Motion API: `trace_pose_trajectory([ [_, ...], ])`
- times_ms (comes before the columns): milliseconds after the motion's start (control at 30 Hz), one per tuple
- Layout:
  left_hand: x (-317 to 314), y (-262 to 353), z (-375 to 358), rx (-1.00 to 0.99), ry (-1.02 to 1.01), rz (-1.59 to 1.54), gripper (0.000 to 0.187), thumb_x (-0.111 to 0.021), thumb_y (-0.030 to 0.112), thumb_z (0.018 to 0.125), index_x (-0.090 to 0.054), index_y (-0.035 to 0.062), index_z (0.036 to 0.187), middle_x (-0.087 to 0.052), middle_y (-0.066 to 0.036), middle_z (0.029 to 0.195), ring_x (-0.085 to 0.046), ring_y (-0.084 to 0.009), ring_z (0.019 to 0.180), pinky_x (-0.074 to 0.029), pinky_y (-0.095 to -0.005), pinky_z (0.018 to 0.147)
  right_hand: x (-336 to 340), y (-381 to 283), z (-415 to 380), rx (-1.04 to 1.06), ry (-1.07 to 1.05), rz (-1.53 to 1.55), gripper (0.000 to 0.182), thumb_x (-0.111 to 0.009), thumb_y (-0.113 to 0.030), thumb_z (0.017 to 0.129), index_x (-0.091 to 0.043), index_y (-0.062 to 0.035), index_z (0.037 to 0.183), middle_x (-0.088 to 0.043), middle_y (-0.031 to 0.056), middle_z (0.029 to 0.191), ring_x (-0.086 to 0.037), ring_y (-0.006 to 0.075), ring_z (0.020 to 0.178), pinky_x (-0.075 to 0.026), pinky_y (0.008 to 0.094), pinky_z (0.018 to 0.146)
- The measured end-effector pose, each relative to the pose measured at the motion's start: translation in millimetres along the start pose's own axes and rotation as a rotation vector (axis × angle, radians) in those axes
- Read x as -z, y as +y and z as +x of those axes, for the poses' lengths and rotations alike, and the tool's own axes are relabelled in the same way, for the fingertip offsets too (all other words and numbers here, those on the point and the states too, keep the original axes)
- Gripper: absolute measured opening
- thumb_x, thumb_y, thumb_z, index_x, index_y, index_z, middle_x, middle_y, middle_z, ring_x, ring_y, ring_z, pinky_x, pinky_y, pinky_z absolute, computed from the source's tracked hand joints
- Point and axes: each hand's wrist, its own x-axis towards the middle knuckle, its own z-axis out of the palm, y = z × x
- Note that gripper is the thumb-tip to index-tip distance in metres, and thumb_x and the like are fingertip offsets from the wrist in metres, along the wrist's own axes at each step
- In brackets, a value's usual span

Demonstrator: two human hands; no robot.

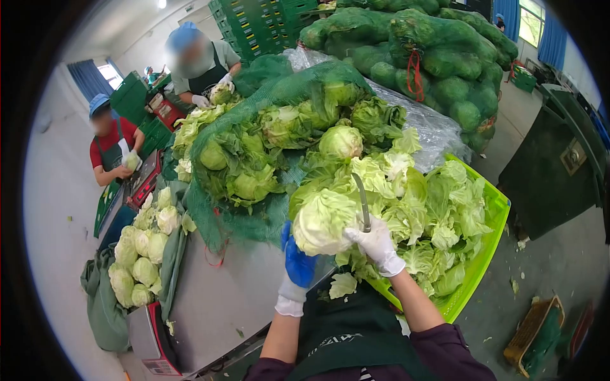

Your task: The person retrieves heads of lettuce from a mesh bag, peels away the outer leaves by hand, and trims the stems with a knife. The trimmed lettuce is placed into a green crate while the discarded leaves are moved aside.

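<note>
My left hand (298, 263), in a blue-coated glove, supports a pale green cabbage (323, 222) from its lower left side. My right hand (376, 247), in a white glove, is closed around a knife with a curved blade (362, 197). The blade points up and away from me, close to the right side of the cabbage; its handle is hidden in my fist. Beneath and beside my right hand, loose cabbage leaves (448, 213) fill a lime-green crate (478, 279). Just beyond the held cabbage lies another cabbage (341, 141), among leafy heads.
An opened green mesh sack (232, 105) of cabbages covers the far tabletop (238, 276). Trimmed cabbages (143, 270) sit in a sack at left. Full sacks (445, 70) are piled behind. A dark bin (553, 162) stands right. Two co-workers (213, 63) handle cabbages at far left.
</note>
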Motion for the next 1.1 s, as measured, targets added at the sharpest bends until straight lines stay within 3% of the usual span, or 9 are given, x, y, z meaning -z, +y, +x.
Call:
trace_pose_trajectory([
  [67, -9, 6, -3, -0.515, 0.0, 0.805, 0.058, -0.045, 0.037, 0.097, -0.027, 0.0107, 0.145, -0.038, -0.012, 0.142, -0.047, -0.0251, 0.124, -0.045, -0.0387, 0.098, -16, 27, 6, -0.009, 0.084, -0.036, 0.05, -0.073, -0.034, 0.08, -0.06, 0.0017, 0.112, -0.06, 0.0025, 0.07, -0.053, 0.0086, 0.056, -0.043, 0.0245, 0.052],
  [267, -8, 16, -2, -0.288, 0.091, 0.676, 0.081, -0.07, -0.002, 0.076, -0.03, 0.0082, 0.145, -0.033, -0.01, 0.144, -0.039, -0.0211, 0.129, -0.039, -0.0319, 0.103, -15, 49, 20, -0.143, 0.097, -0.029, 0.045, -0.07, -0.039, 0.083, -0.06, 0.003, 0.096, -0.052, 0.0015, 0.057, -0.046, 0.0096, 0.041, -0.037, 0.0263, 0.041],
  [333, 6, 23, 13, -0.519, 0.053, 1.322, 0.082, -0.066, -0.008, 0.072, -0.031, 0.0073, 0.144, -0.033, -0.009, 0.144, -0.041, -0.0201, 0.126, -0.041, -0.0303, 0.101, -11, 47, 25, -0.13, 0.056, -0.031, 0.043, -0.07, -0.038, 0.084, -0.059, 0.0021, 0.093, -0.053, 0.0013, 0.059, -0.045, 0.0086, 0.04, -0.036, 0.0249, 0.04],
  [367, 2, 24, 18, -0.345, -0.012, 0.825, 0.087, -0.066, -0.008, 0.066, -0.032, 0.0092, 0.144, -0.032, -0.009, 0.145, -0.044, -0.0212, 0.124, -0.04, -0.0307, 0.102, -11, 49, 26, -0.117, 0.051, 0.012, 0.044, -0.07, -0.037, 0.084, -0.058, 0.0031, 0.097, -0.053, 0.0012, 0.06, -0.045, 0.0081, 0.041, -0.035, 0.0241, 0.039],
  [600, 43, 50, 37, -0.291, -0.114, 0.571, 0.071, -0.065, 0.019, 0.083, -0.031, 0.0076, 0.144, -0.041, -0.009, 0.14, -0.042, -0.023, 0.126, -0.035, -0.0359, 0.107, -43, 47, 29, -0.06, 0.047, 0.115, 0.044, -0.069, -0.031, 0.085, -0.056, 0.0019, 0.111, -0.05, -0.0021, 0.058, -0.044, 0.0065, 0.041, -0.036, 0.0237, 0.039],
  [767, 56, 33, 17, -0.165, -0.163, -0.142, 0.065, -0.043, 0.051, 0.093, -0.031, 0.0126, 0.144, -0.036, -0.01, 0.145, -0.038, -0.0279, 0.131, -0.03, -0.045, 0.11, -67, 18, 21, 0.116, -0.15, -0.064, 0.075, -0.075, -0.018, 0.078, -0.037, -0.0007, 0.141, -0.063, -0.0024, 0.091, -0.051, 0.0064, 0.068, -0.046, 0.0233, 0.064],
  [800, 49, 30, 10, -0.191, -0.165, -0.145, 0.065, -0.043, 0.051, 0.093, -0.031, 0.0126, 0.144, -0.036, -0.01, 0.145, -0.038, -0.0279, 0.131, -0.03, -0.045, 0.11, -74, 27, 23, 0.367, -0.086, -0.229, 0.081, -0.078, -0.033, 0.075, -0.039, -0.0041, 0.139, -0.064, 0.0114, 0.116, -0.065, 0.0158, 0.087, -0.05, 0.026, 0.074],
  [867, 42, 25, 1, -0.512, -0.098, 0.287, 0.068, -0.038, 0.058, 0.092, -0.031, 0.0153, 0.144, -0.035, -0.009, 0.146, -0.036, -0.0283, 0.132, -0.029, -0.046, 0.11, -83, -6, 6, 0.372, -0.053, -0.583, 0.09, -0.079, -0.043, 0.069, -0.038, -0.0024, 0.138, -0.061, 0.0175, 0.119, -0.066, 0.0279, 0.095, -0.053, 0.0321, 0.076],
  [1100, 61, 27, -2, -0.408, -0.051, -0.246, 0.073, -0.04, 0.064, 0.088, -0.031, 0.019, 0.145, -0.035, -0.007, 0.147, -0.036, -0.0305, 0.132, -0.027, -0.0482, 0.11, -127, -10, 8, 0.829, 0.17, -0.674, 0.075, -0.081, -0.038, 0.068, -0.047, -0.0041, 0.125, -0.066, 0.0146, 0.09, -0.066, 0.0326, 0.075, -0.052, 0.0412, 0.063],
])
